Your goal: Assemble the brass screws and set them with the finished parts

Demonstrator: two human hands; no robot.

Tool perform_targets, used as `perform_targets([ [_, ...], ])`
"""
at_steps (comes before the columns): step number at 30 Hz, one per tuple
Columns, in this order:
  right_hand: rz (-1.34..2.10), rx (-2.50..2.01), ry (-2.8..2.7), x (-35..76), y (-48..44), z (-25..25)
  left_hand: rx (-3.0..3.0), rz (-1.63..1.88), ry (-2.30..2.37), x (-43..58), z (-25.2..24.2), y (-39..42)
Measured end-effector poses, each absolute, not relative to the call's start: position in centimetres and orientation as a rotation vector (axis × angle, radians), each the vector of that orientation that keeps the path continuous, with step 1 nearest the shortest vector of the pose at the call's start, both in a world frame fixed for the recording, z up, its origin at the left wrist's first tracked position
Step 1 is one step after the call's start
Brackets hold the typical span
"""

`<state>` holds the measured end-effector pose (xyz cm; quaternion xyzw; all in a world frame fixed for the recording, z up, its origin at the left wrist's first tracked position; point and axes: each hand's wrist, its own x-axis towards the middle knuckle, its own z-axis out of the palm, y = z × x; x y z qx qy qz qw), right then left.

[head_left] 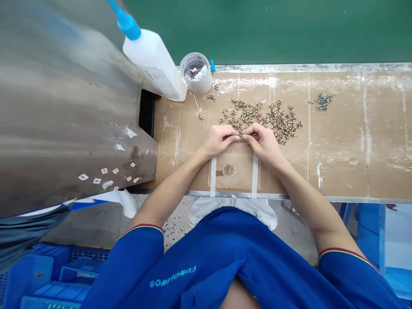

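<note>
My left hand (220,139) and my right hand (262,139) meet over the cardboard-covered bench (354,141), fingertips pinched together on one small metal part (240,135) held between them. Just beyond the fingers lies a loose pile of several small brass-coloured metal parts (264,118). A small clear round dish (229,170) sits on the cardboard below my hands, between two white tape strips (213,176).
A white squeeze bottle with a blue nozzle (151,60) leans at the back left beside a white tape roll holding scraps (196,73). A small cluster of bluish parts (324,101) lies at the back right. A grey metal housing (64,107) fills the left. Blue crates (41,279) stand on the floor.
</note>
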<state>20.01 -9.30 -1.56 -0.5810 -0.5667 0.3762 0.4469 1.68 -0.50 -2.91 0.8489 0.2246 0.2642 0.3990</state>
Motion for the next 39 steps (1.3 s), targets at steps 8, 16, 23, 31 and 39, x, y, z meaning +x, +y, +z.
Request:
perform_targets([
  [8, 0.887, -1.43, -1.414, 19.9, -9.3, -1.6, 2.096, 0.649, 0.597, 1.8, -2.6, -0.6],
  [16, 0.887, -1.4, -1.559, 20.1, -9.1, -1.9, 2.043, 0.646, 0.551, 1.8, -2.9, -0.7],
  [23, 0.873, -1.372, -1.543, 20.1, -8.7, -2.2, 2.041, 0.635, 0.601, 2.0, -2.7, -0.8],
  [31, 0.965, -1.348, -1.386, 20.3, -8.6, -1.0, 1.979, 0.578, 0.667, 2.1, -1.6, -1.0],
  [39, 1.009, -1.318, -1.358, 20.0, -8.5, -1.3, 2.009, 0.541, 0.67, 2.0, -1.6, -0.9],
])
